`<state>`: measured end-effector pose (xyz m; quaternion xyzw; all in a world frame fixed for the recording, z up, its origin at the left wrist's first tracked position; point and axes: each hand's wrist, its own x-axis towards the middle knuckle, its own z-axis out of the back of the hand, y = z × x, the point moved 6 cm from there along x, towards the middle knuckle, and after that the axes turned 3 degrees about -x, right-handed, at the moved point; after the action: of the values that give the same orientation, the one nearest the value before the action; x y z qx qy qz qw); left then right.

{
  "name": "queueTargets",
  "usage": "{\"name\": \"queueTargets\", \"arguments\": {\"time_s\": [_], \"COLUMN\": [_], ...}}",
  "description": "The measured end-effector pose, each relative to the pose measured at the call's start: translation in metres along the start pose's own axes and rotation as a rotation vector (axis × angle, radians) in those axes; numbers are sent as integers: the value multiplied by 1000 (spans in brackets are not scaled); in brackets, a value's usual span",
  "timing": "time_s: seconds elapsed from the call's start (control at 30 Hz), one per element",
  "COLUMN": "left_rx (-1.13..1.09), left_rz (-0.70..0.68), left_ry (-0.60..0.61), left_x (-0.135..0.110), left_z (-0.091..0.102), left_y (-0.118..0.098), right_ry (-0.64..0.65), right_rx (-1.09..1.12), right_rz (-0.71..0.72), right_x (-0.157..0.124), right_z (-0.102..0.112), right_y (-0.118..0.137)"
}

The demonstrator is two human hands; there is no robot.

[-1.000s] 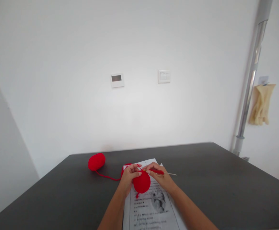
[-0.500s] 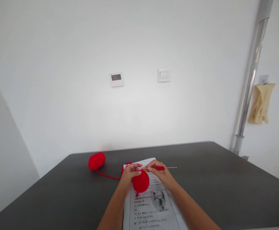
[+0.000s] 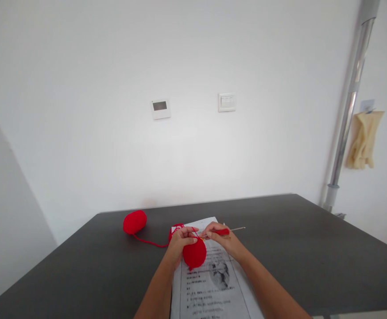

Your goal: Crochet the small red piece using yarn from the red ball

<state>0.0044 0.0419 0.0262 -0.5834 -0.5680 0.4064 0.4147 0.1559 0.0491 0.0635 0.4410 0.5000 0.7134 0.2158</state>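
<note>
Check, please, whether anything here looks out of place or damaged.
Nothing looks spilled or damaged. Only the loose red yarn beyond the left hand stands out slightly: it lies bunched at the far left corner of the papers, whereas the yarn ball is neatly wound.

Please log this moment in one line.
left hand: holds red crochet disc | right hand: holds red-handled crochet hook | red yarn ball: on table

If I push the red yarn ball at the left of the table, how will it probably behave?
The yarn ball looks oblong, so it would probably roll unevenly. Being wound yarn, it is likely light and soft. Its strand trails toward the left hand, so pushing might unwind some.
</note>
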Motion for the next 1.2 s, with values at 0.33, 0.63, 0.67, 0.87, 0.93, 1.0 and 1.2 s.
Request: {"name": "queueTargets", "arguments": {"time_s": [0.33, 0.63, 0.67, 0.87, 0.93, 1.0, 1.2], "left_rx": [93, 233, 245, 291, 301, 311, 330], "left_rz": [-29, -146, -155, -182, -193, -197, -219], "left_ry": [-33, -104, -111, -140, -147, -151, -163], "left_x": [4, 3, 3, 3, 2, 0, -1], "left_z": [4, 5, 5, 7, 6, 5, 4], "left_y": [2, -6, -7, -9, -11, -13, -16], "right_ry": [-1, -21, -18, 4, 14, 22, 49], "right_rx": [-194, -373, -406, -595, -639, -670, -673], "right_rz": [40, 132, 139, 214, 234, 246, 284], "right_x": [-1, -3, -3, -5, -5, -5, -5], "right_z": [1, -8, -9, -15, -18, -20, -22], "right_y": [1, 3, 3, 6, 9, 11, 11]}}
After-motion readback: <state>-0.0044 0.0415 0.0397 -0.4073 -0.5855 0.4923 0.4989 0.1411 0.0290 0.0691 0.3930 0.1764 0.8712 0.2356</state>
